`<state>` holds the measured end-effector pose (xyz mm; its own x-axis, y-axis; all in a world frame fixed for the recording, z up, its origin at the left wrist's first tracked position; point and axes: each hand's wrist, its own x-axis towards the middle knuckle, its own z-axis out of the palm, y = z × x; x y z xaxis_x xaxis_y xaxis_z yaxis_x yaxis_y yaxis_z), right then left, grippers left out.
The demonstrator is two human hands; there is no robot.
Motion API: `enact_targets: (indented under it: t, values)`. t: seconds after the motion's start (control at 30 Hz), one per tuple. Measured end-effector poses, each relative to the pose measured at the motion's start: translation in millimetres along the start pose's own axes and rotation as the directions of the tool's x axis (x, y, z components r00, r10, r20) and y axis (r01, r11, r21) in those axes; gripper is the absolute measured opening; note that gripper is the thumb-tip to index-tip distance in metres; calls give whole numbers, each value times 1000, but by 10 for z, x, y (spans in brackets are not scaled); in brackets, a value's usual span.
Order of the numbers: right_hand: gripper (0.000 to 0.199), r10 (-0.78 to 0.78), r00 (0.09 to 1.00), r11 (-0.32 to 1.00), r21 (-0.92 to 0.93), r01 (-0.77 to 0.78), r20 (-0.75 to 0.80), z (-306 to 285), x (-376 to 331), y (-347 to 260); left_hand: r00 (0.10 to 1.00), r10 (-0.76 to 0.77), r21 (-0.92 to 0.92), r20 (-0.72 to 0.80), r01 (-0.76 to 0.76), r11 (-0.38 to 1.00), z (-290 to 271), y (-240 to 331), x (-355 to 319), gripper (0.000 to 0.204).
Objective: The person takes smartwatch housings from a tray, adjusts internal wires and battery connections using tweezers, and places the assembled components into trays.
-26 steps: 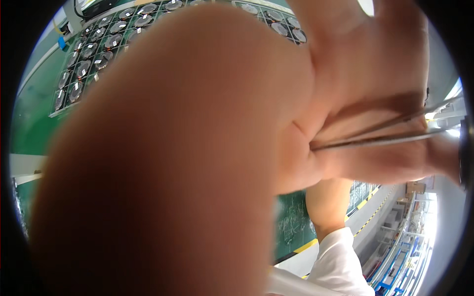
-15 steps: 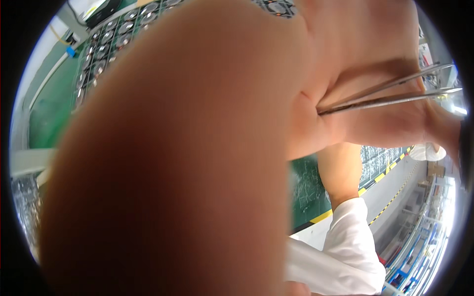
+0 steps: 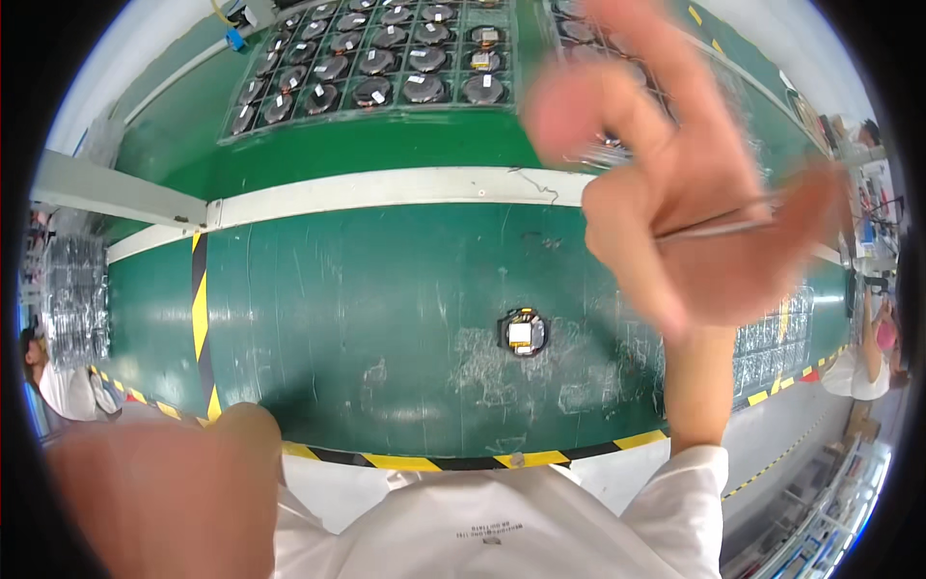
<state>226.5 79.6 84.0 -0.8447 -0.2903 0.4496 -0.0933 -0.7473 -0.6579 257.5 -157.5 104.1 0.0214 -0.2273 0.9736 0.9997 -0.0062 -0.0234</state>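
Note:
My right hand [image 3: 714, 183] is raised at the upper right, blurred by motion, with its fingers bent. Thin metal tweezers [image 3: 719, 227] lie across it, gripped in the hand. At the lower left, beyond the bench's front edge, my left hand [image 3: 174, 492] is smeared by motion; its fingers cannot be made out. A small round black-rimmed electronic part [image 3: 522, 334], with a white square and yellow bits on it, lies on the green mat [image 3: 367, 289]. It is apart from both hands.
Behind a white rail [image 3: 386, 188] stands a clear tray [image 3: 299, 124] of round dark parts; a second tray [image 3: 584, 34] is partly hidden by my right hand. Clear trays [image 3: 77, 299] are stacked at left, another clear tray [image 3: 781, 333] lies right. Co-workers are at both sides.
My left hand has dropped from close before the camera to the lower left, uncovering the mat and the round part. My right hand, still with the tweezers, looks smaller and farther off.

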Motion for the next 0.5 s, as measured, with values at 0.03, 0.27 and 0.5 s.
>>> enact_targets:
  t: [0.03, 0.27, 0.5]
  values:
    - [74, 95, 985, 930, -339, -139, -141, -224, -186, -91, 956, -266, -37, 119, 272, 961, 290, -269, -325, 28]
    - [29, 123, 556, 660, -351, -664, -822, -929, -1095, 123, 22, -571, 445, 821, 603, 662, 323, -391, -1695, 34]
    - [31, -4, 644, 587, -523, -618, -765, -993, -1242, 174, -53, -421, 351, 905, 651, 673, 170, -397, -1653, 68]
